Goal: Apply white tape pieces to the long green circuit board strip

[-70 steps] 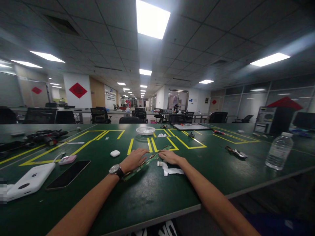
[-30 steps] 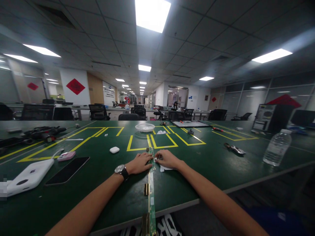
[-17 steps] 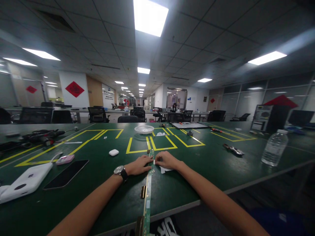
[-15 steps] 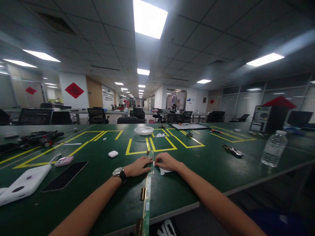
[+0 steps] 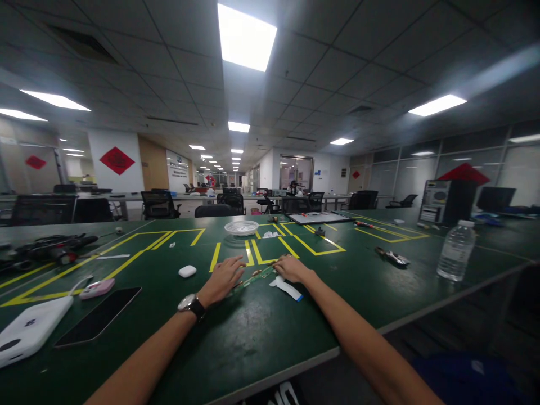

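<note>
A narrow green circuit board (image 5: 258, 276) runs aslant between my two hands, low over the table. My left hand (image 5: 223, 277), with a wristwatch (image 5: 192, 305) at the wrist, reaches palm-down over the board's near left part. Its fingers curve across the board, and the hand and forearm hide the rest of the strip. At the far right end, the bent fingers of my right hand (image 5: 290, 268) are closed on the board; their tips are partly hidden. Just below the right hand lies a white ribbon cable (image 5: 288, 289) with a blue end.
On the green table (image 5: 253, 349) are a phone (image 5: 101, 316), white power bank (image 5: 36, 329), earbud case (image 5: 188, 271) and white basket (image 5: 241, 228). Tangled tools (image 5: 63, 247) lie far left. A water bottle (image 5: 456, 250) and pliers-like tool (image 5: 392, 257) are at right, before a computer case (image 5: 447, 202).
The circuit board has turned from pointing towards me to lying aslant, its near end swung left. My left hand moved slightly left, and more of the ribbon cable shows.
</note>
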`<state>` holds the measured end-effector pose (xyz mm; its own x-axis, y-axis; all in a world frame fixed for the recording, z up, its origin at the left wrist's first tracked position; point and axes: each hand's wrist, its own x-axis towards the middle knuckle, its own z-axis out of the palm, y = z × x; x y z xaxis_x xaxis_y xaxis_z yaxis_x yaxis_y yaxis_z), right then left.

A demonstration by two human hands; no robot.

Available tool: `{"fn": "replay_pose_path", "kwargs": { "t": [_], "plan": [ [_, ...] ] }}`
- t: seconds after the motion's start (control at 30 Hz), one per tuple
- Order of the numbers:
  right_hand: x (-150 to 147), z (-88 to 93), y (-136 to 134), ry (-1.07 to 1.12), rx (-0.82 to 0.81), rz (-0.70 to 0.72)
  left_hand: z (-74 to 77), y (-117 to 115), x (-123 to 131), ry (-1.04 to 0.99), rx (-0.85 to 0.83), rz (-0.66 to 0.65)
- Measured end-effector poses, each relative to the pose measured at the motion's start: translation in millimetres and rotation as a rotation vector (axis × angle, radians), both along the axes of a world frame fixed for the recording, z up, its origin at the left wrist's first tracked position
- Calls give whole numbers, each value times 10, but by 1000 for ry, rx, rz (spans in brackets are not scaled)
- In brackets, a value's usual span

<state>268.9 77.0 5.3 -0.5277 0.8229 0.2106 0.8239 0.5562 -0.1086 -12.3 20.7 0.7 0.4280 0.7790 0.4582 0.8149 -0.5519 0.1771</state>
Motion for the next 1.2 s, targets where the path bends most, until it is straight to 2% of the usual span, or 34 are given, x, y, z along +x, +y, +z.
{"fn": "replay_pose_path", "kwargs": {
  "t": [0.1, 0.2, 0.3, 0.6, 0.8, 0.93, 1.03, 1.1, 1.2],
  "plan": [
    [315, 7, 63, -50, -11, -257, 3, -7, 4, 18, -2, -2],
    [474, -13, 93, -52, -23, -387, -3, -13, 13, 44, 7, -16],
    [505, -46, 110, -49, -56, -441, -12, -25, 20, 74, -4, -25],
    [519, -92, 113, -35, -168, -436, 12, -115, 75, 152, -85, -48],
    [554, -125, 122, -37, -229, -402, -25, -102, 71, 156, -100, -57],
    [555, -107, 101, 31, -159, -408, -49, -69, 53, 141, -83, -58],
    [528, -38, 48, 88, -15, -461, -63, -44, 40, 130, -62, -53],
    [501, 13, -9, 48, 54, -418, -70, -35, 36, 126, -49, -54],
    [445, 60, -106, -53, 54, -308, -67, -38, 38, 124, -43, -65]
  ]
}}
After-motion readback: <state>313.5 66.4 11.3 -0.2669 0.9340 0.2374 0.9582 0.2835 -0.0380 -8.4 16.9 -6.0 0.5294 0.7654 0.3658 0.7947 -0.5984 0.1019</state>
